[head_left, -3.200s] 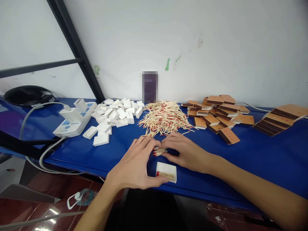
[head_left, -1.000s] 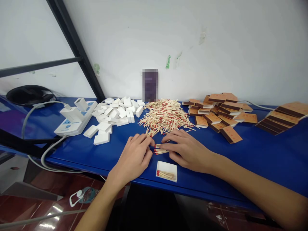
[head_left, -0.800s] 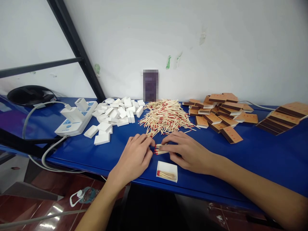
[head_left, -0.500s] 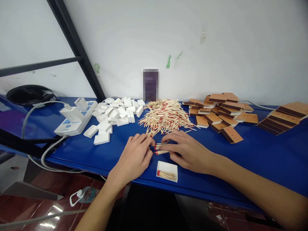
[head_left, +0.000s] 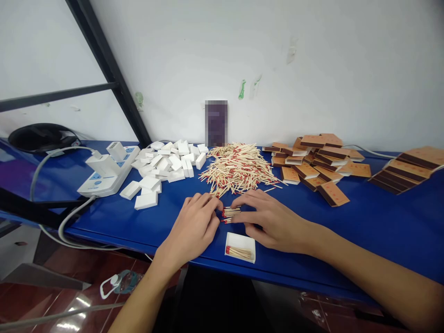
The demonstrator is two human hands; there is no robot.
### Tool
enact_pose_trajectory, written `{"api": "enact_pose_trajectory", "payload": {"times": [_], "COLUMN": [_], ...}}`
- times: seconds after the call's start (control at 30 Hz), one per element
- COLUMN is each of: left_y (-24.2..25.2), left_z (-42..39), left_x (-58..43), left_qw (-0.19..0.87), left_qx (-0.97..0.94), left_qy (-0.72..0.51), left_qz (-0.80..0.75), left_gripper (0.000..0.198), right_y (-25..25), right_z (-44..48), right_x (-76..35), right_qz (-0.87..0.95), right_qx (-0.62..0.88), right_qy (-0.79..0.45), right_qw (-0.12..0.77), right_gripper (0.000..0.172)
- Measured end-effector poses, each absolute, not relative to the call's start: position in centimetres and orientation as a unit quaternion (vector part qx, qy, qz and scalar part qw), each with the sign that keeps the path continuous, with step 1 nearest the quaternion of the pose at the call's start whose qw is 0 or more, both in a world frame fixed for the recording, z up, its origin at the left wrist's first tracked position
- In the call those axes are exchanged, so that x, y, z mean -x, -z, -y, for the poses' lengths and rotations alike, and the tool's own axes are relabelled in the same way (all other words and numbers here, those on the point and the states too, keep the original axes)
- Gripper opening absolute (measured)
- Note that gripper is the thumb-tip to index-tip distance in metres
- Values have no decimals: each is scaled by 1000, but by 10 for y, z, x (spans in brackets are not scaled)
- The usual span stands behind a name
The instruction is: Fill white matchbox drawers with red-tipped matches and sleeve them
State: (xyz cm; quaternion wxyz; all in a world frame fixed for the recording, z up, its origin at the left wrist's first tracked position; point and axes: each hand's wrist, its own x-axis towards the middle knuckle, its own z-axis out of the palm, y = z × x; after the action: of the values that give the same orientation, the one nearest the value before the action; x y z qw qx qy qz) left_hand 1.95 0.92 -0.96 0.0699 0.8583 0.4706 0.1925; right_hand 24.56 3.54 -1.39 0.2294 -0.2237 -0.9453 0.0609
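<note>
Several matches (head_left: 230,212) lie side by side on the blue table, red heads to the left. My left hand (head_left: 196,222) rests at their head ends, its fingers bent, the thumb apart and nothing gripped. From the right, my right hand (head_left: 265,217) reaches over the same matches with spread fingers; a fingertip touches the nearest ones. Just in front of both hands sits a white matchbox tray (head_left: 244,240), holding a small bunch of matches (head_left: 239,252) along its near side. Behind the hands rises a large heap of loose matches (head_left: 241,169).
White inner trays (head_left: 166,162) are piled at the left, beside a power strip (head_left: 104,178) with plugs and cables. Orange matchbox sleeves (head_left: 319,159) are heaped at the right, with more sleeves (head_left: 405,171) farther right. A blurred dark box (head_left: 216,124) stands against the wall.
My right fingers have shifted slightly toward me, from the middle of the match row to its nearest matches. My left hand stays in place.
</note>
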Motion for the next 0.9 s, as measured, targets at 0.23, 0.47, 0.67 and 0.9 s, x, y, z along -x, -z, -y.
{"api": "enact_pose_trajectory", "payload": {"times": [0.23,0.47,0.67,0.9], "left_y": [9,4,0,4], "left_z": [-7,-4,-1,0], "left_x": [-19,-21,-21,-21], "left_qw": [77,93,102,108], "left_qx": [-854,-856,-862,-910], "left_qy": [-196,-209,-222,-217], "left_qz": [-476,-464,-444,-338], "left_gripper": [22,20,24,30], "right_y": [11,17,17,17], "right_z": [-38,-46,-45,-44], "right_x": [-242,-240,-239,-239], "right_qz": [930,925,931,934], "right_qx": [282,279,272,271], "right_qy": [-89,-111,-103,-88], "right_qw": [217,234,222,216], "right_gripper": [25,16,12,11]}}
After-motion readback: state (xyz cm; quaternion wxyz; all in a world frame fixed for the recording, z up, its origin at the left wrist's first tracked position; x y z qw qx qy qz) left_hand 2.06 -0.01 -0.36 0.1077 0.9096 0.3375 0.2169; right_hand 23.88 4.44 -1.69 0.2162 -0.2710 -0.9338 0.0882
